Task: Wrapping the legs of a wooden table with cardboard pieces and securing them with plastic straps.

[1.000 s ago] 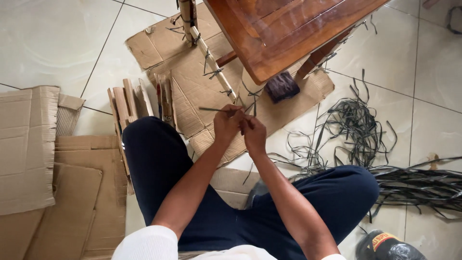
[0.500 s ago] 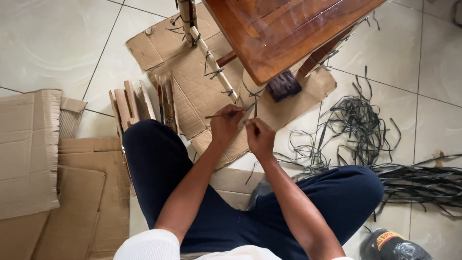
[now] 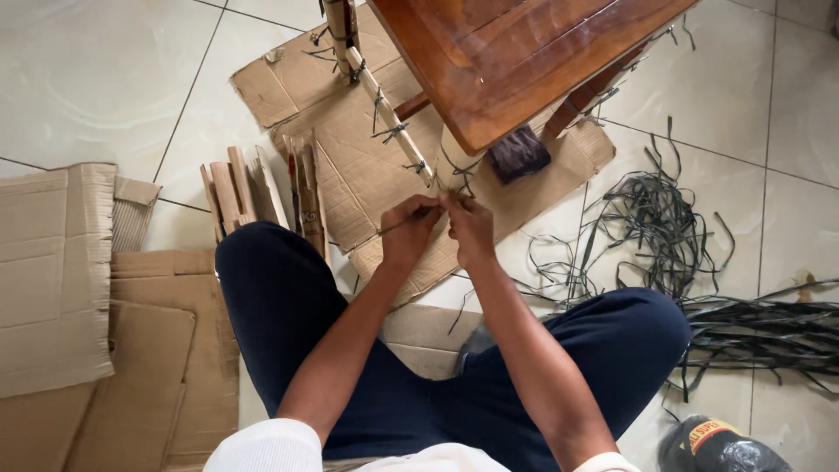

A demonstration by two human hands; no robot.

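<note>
Black plastic strap (image 3: 404,223) — thin, flat — pinched by both hands (image 3: 441,229).

Domestic interior used as an informal packing area. Pale glazed tile floor (image 3: 105,79); polished wooden desk (image 3: 516,61) standing on flattened cardboard (image 3: 350,166); black strapping offcuts (image 3: 664,218) heaped right of the desk; folded cartons (image 3: 52,271) to its left.

One head-worn camera looks steeply down, close over the seated person's lap and tiled floor (image 3: 114,79).
</note>
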